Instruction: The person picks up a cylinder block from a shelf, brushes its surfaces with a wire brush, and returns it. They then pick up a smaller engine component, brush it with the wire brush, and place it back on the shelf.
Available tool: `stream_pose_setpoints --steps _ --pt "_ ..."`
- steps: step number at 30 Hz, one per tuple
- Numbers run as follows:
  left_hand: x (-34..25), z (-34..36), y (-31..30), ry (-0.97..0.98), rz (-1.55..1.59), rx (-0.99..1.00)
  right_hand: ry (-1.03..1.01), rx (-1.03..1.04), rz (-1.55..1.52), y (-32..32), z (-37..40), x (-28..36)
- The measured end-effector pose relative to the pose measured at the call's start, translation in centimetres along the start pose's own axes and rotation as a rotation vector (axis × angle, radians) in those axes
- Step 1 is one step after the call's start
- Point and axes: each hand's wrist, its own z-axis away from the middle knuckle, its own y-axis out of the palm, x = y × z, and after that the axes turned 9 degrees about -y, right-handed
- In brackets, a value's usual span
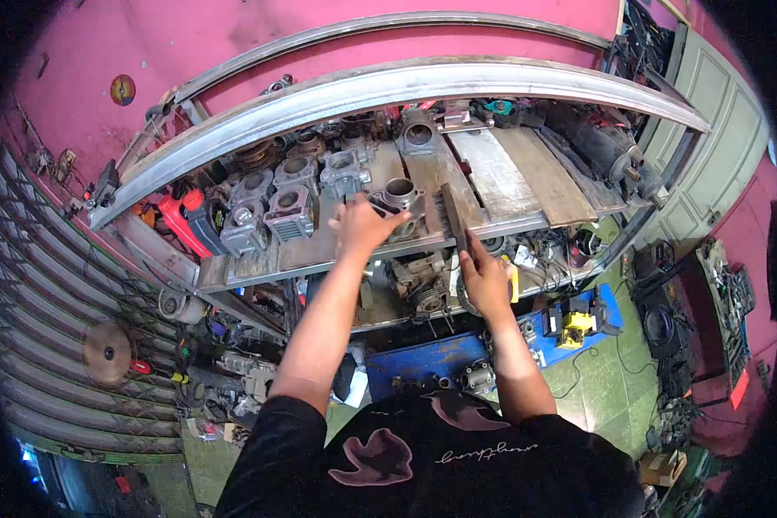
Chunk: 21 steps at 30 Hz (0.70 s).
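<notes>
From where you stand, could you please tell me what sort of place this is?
Likely an engine repair workshop: metal engine cylinders crowd the plank shelf, with a grimy metal casing below.

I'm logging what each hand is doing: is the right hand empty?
No, the right hand grips a long flat bar that extends beyond its fingers.

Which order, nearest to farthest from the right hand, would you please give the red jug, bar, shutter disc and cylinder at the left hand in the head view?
From the right hand:
1. Bar, in its grip.
2. Cylinder, at the left hand.
3. Red jug, further left.
4. Disc, far left, against the shutter.
</notes>
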Motion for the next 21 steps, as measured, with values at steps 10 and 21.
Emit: stream_pose_setpoints --steps 10,21 --pt "1.3 1.3 2.8 0.023 0.33 -0.055 0.042 0.329 0.538 4.3 -12.6 4.9" --pt "1.0 1.1 3.2 0.025 0.392 -0.079 -0.044 0.286 0.626 7.0 -13.4 4.2"
